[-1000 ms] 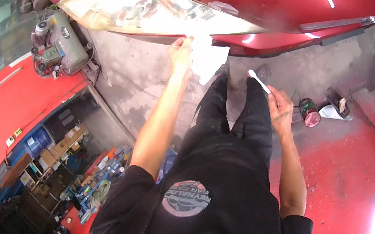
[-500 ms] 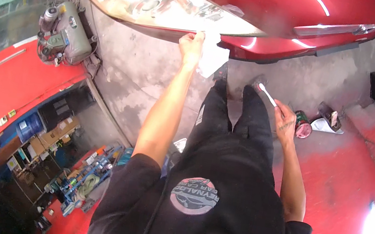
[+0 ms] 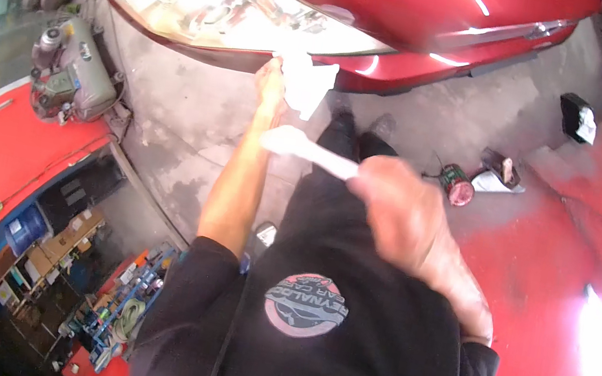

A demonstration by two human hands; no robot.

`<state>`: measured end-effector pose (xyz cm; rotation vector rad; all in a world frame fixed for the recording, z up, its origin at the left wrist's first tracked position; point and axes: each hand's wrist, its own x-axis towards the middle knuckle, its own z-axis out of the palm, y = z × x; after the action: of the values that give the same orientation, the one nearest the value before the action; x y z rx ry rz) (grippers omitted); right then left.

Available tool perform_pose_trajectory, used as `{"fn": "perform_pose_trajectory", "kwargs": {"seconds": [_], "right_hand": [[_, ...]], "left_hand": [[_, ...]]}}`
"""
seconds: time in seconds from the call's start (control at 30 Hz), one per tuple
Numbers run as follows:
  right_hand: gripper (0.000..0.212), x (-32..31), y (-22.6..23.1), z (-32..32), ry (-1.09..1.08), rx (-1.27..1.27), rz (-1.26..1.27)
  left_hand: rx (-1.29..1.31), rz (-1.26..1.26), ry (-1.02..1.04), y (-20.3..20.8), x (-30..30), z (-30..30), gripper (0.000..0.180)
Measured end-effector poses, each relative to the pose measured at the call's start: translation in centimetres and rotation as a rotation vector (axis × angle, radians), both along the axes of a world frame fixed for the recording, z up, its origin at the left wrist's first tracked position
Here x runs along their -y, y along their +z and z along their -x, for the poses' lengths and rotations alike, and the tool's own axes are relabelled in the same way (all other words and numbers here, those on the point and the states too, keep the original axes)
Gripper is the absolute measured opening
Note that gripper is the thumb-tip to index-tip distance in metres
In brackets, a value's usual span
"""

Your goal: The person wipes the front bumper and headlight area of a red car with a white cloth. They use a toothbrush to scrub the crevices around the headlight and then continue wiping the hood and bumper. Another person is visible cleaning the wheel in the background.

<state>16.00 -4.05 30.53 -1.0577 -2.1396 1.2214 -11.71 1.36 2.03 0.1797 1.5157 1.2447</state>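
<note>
My left hand (image 3: pixel 269 81) holds a crumpled white cloth (image 3: pixel 306 82) against the lower edge of a cloudy headlight (image 3: pixel 234 14) on a red car (image 3: pixel 395 5). My right hand (image 3: pixel 397 208), blurred and raised close to the camera, grips a white toothbrush-like stick (image 3: pixel 307 149) that points left toward my left forearm. My dark trousers and shoes show below the bumper.
A round red tin (image 3: pixel 458 187) and a white tube or packet (image 3: pixel 495 181) lie on the concrete at right, with a black and white box (image 3: pixel 577 119) further back. A grey compressor (image 3: pixel 69 73) stands at left beside a red panel. Cluttered shelves sit lower left.
My right hand has risen from near the tin toward the camera, carrying the white stick leftward. My left hand stays with the cloth at the headlight; the view moved closer.
</note>
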Motion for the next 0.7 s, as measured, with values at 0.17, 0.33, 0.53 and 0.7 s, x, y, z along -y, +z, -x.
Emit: {"fn": "perform_pose_trajectory", "kwargs": {"seconds": [0.17,0.33,0.53,0.7], "right_hand": [[0.039,-4.6,12.9,5.7,0.275,-0.244,0.153],[0.040,-5.5,15.0,9.1,0.392,-0.254,0.002],[0.042,-7.7,14.0,11.9,0.405,-0.176,-0.087],[0.045,-5.2,0.1,8.6,0.117,0.337,0.093]], "left_hand": [[-0.113,0.194,-0.238,-0.5,4.2,-0.1,0.020],[-0.191,0.224,-0.453,-3.0,7.6,1.7,0.019],[-0.318,0.146,-0.384,-1.2,7.5,2.0,0.025],[-0.536,-0.172,-0.440,-3.2,6.2,2.1,0.025]]}}
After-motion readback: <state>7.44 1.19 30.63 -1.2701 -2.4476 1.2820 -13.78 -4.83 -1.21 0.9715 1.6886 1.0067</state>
